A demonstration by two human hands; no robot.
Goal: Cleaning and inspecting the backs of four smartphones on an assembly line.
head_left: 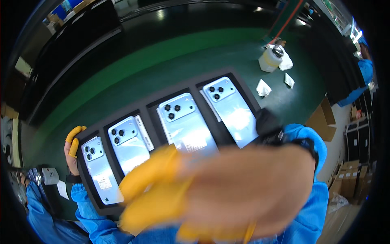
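Note:
A dark grey foam tray (147, 106) tilts in front of me, with several light-blue smartphones lying back up in its slots. One phone (99, 167) is at the left end, another (131, 143) beside it, a third (194, 126) further right and one more (233, 110) at the right end. At the tray's left edge, my left hand (72, 152), with yellow finger cots, grips the rim. My right hand (227, 191), also in yellow finger cots, is large and smeared by motion over the tray's near side. It hides the lower parts of the middle phones, and whether it holds anything is unclear.
On the green worktop (170, 67) at the far right stands a whitish bottle (270, 60) with a metal top. Crumpled white wipes (263, 88) lie near it. A cardboard box (322, 120) sits at the right. Co-workers' blue sleeves (355, 95) show at both sides.

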